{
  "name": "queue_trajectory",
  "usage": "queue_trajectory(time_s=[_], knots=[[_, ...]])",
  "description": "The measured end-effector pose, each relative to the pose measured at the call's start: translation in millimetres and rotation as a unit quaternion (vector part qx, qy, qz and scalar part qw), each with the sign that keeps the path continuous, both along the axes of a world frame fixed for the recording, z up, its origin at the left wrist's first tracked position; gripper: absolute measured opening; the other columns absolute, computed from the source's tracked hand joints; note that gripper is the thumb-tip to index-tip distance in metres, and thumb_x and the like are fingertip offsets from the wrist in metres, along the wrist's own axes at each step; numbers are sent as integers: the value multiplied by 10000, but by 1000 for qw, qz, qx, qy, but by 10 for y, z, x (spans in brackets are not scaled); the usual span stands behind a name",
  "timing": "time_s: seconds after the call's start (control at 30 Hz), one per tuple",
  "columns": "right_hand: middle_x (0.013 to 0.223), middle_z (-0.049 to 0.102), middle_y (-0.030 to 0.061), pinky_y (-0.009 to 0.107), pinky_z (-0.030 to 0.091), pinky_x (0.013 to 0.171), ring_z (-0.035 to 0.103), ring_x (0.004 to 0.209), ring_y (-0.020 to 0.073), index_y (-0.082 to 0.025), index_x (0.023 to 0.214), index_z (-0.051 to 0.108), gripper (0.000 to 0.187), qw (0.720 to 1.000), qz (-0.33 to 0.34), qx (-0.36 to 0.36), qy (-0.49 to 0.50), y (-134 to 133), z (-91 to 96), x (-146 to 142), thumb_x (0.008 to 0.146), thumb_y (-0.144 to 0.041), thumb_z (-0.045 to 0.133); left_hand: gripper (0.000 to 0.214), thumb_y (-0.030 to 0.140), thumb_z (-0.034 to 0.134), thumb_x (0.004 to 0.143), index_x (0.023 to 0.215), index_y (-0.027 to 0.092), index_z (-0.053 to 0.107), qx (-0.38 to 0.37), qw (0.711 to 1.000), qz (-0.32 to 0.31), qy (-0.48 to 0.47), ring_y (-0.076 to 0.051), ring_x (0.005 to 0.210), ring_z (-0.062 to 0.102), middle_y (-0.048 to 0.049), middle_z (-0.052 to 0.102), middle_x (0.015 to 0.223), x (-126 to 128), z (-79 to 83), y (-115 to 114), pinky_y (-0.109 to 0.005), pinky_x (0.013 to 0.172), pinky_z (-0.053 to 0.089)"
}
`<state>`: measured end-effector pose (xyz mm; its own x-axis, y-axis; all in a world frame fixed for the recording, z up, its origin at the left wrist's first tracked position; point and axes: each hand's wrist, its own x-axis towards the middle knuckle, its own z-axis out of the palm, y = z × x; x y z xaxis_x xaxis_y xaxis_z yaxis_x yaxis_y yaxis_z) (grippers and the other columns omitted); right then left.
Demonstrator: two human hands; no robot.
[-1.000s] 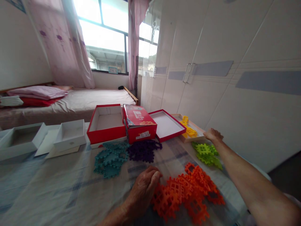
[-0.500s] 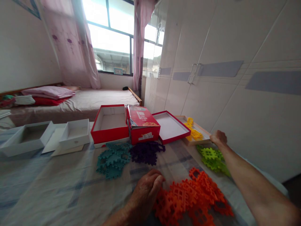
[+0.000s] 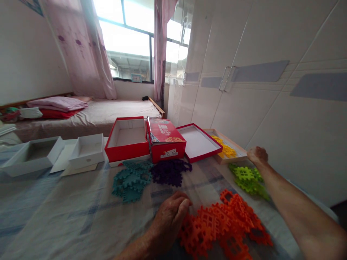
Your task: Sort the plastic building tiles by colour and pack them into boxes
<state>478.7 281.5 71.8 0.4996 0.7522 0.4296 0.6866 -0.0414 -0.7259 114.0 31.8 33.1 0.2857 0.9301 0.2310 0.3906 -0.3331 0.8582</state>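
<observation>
- Closed red box (image 3: 166,139): rectangular, glossy card; this is the reference item for all positions below; its lid carries a printed picture with pale characters, and its front face a white sticker with dark marks; none of this writing is legible.
- Open red box (image 3: 126,139): touching the reference box on its left; red outer walls, plain white lining.
- Shallow red lid (image 3: 199,142): just right of the reference box; thin red rim, flat white inside.
- Wooden tray (image 3: 235,158): right of the reference box, beyond the red lid; pale, low-walled; holds yellow pieces (image 3: 226,150).
- Right hand (image 3: 257,154): at the tray's near right corner, well right of the reference box; fingers curled in against the rim; whether they grip it cannot be told.
- Green pieces (image 3: 248,177): right of and nearer than the reference box, just below the right hand; flat plastic, notched edges.
- Purple pieces (image 3: 170,171): directly in front of the reference box; dark, same interlocking lattice shape.
- Teal pieces (image 3: 131,180): in front and left of the reference box, touching the purple heap.
- Orange pieces (image 3: 225,225): well in front and right of the reference box; square, open-grid plastic tiles in a loose pile.
- Left hand (image 3: 169,220): well in front of the reference box, knuckles up; fingers bent, tips on the pile's left edge; a grasp cannot be confirmed.
- White boxes (image 3: 86,150): left of the reference box, beyond the open red box; matt card, open tops.
- Checked cloth (image 3: 67,213): soft, wrinkled fabric beneath all items.
</observation>
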Motion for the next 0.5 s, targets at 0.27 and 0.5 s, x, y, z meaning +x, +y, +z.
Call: queue_trajectory(time_s=[0.27,0.5], knots=[[1243,526,103,403,306,980,440,1151,260,-181,1228,521,447,859,257,60,-438,-649,155,-981,792,-278,526,414,308,265,951,821,164,632,-4,1000,1,-3,-134,815,556,-35,602,889,12,6,11,-217,772,400],[1062,626,85,407,248,939,525,1013,222,-183,1137,558,335,771,285,-8,-570,-702,-43,-1458,808,-159,502,415,320,267,950,821,162,628,-4,1000,4,-15,-143,829,564,-42,611,884,1,-21,0,-223,781,402]])
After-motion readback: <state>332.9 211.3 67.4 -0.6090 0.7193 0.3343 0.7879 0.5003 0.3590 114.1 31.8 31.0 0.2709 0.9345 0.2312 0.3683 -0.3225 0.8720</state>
